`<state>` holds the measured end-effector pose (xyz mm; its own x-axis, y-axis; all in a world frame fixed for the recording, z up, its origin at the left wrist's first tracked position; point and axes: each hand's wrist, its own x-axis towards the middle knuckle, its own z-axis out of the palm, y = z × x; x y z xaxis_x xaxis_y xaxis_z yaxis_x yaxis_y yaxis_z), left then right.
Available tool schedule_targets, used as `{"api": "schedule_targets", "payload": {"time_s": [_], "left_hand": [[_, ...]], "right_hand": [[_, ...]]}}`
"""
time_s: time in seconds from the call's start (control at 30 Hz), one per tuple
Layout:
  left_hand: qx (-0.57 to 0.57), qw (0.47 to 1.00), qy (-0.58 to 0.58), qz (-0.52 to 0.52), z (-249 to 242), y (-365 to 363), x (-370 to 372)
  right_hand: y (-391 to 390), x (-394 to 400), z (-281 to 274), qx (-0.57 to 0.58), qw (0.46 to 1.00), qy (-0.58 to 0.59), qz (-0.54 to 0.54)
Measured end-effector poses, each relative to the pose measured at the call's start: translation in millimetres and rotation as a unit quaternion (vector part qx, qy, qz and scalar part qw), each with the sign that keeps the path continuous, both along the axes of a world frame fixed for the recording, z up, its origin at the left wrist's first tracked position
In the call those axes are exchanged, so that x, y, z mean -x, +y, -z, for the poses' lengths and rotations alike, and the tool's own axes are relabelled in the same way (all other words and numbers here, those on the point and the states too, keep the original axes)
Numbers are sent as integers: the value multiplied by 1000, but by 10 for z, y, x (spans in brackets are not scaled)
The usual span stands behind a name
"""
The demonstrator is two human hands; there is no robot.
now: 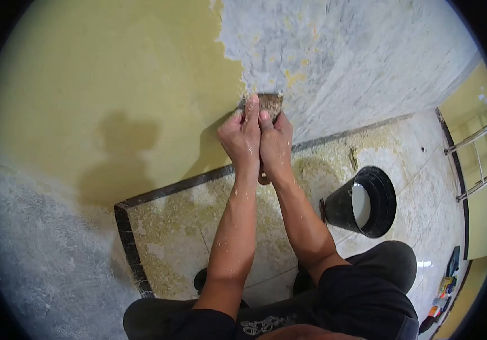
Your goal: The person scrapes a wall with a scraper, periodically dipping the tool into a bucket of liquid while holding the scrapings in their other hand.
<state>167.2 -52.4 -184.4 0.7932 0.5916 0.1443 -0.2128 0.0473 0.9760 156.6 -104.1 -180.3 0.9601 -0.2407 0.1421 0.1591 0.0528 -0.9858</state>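
Both hands grip one scraper (270, 103) whose wide blade, caked with paint debris, meets the wall at the ragged edge of the yellow paint (158, 73). My left hand (240, 133) is closed on it with the thumb laid along the blade. Beside it, my right hand (276, 141) is closed too, its thumb pressed near the blade's base. The end of the handle pokes out below between my wrists. Bare grey-white wall (345, 68), with a few yellow specks, lies up and to the right of the blade. Flecks of paint stick to both forearms.
A black bucket (342, 207) holding whitish liquid stands on the floor at the right. Paint chips (170, 226) litter the tiles along the dark skirting (181, 186). A metal ladder (473, 137) is at the far right, with several coloured items (441, 297) below it.
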Motion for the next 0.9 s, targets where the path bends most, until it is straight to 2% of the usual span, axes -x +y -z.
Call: {"api": "schedule_targets", "payload": {"time_s": [0.07,0.13,0.27,0.3,0.37,0.43,0.53,0.6,0.63,0.8,0.87,0.9], "left_hand": [[21,1000,-2,9,54,-10,37],[-36,999,29,-12,45,30,21],[-40,999,18,2,26,57,6],[15,1000,-4,12,20,16,30],[-13,1000,-4,0,38,47,39],[-42,999,-15,-11,-33,70,-17],[-66,997,26,-11,74,57,55],[-30,1000,-8,-4,57,76,4],[-60,998,-12,-18,35,80,15],[-53,998,7,-20,45,72,59],[-56,998,1,-13,-29,94,38],[-58,998,-13,-25,-33,71,31]], "right_hand": [[-20,48,46,42,999,3,0],[19,60,39,21,999,-30,1],[-2,45,56,-8,1000,-9,-10],[-7,71,54,26,1000,-2,-3],[38,30,32,57,998,-15,2],[92,-28,72,-64,997,-38,-14],[31,-20,62,-15,1000,-10,-12],[33,-2,141,24,999,-41,3],[52,12,140,6,999,-35,-3],[25,32,112,-24,999,5,-34],[62,20,129,-30,999,-33,-30],[86,-5,113,-65,998,-6,-23]]}}
